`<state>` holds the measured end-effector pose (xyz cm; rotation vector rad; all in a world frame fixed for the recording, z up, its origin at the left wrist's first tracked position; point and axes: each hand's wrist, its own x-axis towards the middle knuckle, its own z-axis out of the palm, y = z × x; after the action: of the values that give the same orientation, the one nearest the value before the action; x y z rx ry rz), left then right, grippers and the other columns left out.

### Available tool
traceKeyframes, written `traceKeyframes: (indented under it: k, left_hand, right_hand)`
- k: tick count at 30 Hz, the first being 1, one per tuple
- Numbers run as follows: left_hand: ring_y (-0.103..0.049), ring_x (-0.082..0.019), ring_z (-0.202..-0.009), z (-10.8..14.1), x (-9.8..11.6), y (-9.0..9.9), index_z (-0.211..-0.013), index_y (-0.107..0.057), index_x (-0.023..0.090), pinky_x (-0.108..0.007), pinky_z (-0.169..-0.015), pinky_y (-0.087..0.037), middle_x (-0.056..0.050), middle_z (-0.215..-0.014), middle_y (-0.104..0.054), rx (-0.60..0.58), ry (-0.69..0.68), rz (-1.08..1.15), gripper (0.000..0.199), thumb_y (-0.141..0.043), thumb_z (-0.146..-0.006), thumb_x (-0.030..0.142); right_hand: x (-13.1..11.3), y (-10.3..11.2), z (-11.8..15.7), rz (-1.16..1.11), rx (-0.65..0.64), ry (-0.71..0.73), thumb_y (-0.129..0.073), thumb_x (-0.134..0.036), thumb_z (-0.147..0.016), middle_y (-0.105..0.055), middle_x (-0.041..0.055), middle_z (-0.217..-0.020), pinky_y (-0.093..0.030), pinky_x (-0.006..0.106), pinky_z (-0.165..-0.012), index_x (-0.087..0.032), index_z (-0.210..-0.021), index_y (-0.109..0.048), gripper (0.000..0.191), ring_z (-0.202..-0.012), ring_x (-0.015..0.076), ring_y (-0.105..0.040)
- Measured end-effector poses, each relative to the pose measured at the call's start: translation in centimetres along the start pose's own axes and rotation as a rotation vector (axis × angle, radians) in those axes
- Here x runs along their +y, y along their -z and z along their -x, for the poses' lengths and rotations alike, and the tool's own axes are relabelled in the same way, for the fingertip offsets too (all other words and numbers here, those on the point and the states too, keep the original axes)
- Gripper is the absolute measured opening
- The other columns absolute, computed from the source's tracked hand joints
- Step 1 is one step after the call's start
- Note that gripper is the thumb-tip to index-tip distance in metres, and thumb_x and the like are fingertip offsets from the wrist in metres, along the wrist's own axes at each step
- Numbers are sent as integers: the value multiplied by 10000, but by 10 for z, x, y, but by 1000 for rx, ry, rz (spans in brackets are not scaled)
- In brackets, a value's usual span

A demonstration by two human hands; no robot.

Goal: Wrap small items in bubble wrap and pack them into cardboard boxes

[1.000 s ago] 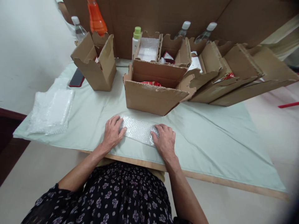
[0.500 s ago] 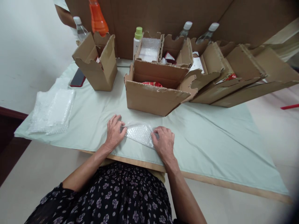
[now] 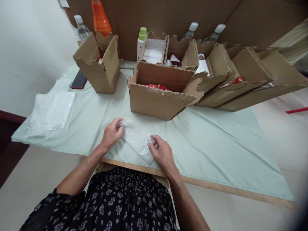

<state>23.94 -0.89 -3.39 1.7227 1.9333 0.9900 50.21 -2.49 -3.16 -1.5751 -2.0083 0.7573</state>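
Note:
A piece of clear bubble wrap lies slantwise near the table's front edge, between my hands. My left hand pinches its upper left end between thumb and fingers. At its right end, my right hand has thumb and curled fingers closed on the edge. A stack of bubble wrap pieces rests at the left of the table. Behind my hands stands an open cardboard box with something red inside.
Another open box stands at the back left, beside a dark phone. More open boxes line the back right. Behind them are clear bottles, a green-capped bottle and an orange bottle.
The bubble wrap has turned, its right end now nearer the front edge. Both hands have shifted slightly left, the right one also toward my body.

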Motion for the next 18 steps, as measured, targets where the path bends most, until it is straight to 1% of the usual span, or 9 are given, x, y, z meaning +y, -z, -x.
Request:
traceKeyframes:
  k: [2,4,7,9,12,15,17,18]
  left_hand:
    - [-708,-188,-834,-9,-1,4,-1210,-646,195,-327,-846,-583,-33,-974,-757,6,16,-6,389,-571,-829,226]
    - [-707,-189,-839,-17,-1,8,-1221,-650,184,-325,-857,-581,-38,-994,-758,13,17,-13,414,-568,-817,223]
    - [-702,-189,-817,-26,-1,10,-1242,-653,175,-326,-851,-581,-45,-995,-759,-17,11,-19,448,-573,-803,219]
    - [-697,-191,-799,-30,-1,10,-1235,-662,173,-327,-834,-580,-49,-986,-763,-45,9,-20,451,-577,-795,220]
    - [-697,-195,-792,-30,-3,9,-1202,-680,173,-329,-821,-576,-48,-965,-768,-60,15,-21,437,-570,-782,224]
    - [-682,-185,-744,-27,-7,10,-1203,-681,182,-319,-797,-573,-31,-925,-764,-69,27,-33,441,-561,-782,237]
    - [-660,-178,-701,-29,-9,12,-1220,-677,178,-320,-785,-569,-29,-916,-760,-75,24,-60,456,-558,-784,241]
    - [-650,-176,-685,-32,-10,14,-1234,-674,173,-324,-786,-568,-32,-919,-759,-78,19,-80,470,-556,-784,240]
  right_hand:
    - [-9,-6,-1,4,-31,3,-578,-285,-906,-741,1,-817,-468,336,-779,-219,-1098,-691,232,-680,169,-659]
    - [-16,-12,-3,3,-45,1,-593,-266,-892,-738,-1,-804,-467,340,-791,-217,-1084,-693,221,-697,176,-665]
    - [-24,-15,-5,-18,-56,23,-600,-256,-885,-740,12,-810,-476,338,-800,-215,-1016,-684,161,-748,192,-677]
    - [-27,-15,-6,-43,-52,46,-577,-254,-898,-744,24,-828,-485,322,-778,-221,-942,-665,104,-775,195,-683]
    - [-28,-12,-6,-90,-68,34,-532,-261,-928,-738,20,-819,-487,298,-704,-233,-903,-637,111,-740,188,-682]
    - [-28,-11,-5,-138,-104,-13,-527,-295,-943,-737,12,-821,-496,298,-693,-239,-963,-639,126,-718,189,-685]
    - [-28,-12,-5,-180,-119,-43,-542,-306,-936,-731,10,-847,-507,295,-701,-237,-1077,-650,190,-716,182,-681]
    - [-29,-13,-6,-203,-125,-52,-552,-302,-929,-721,6,-854,-510,291,-700,-233,-1155,-649,256,-701,173,-670]
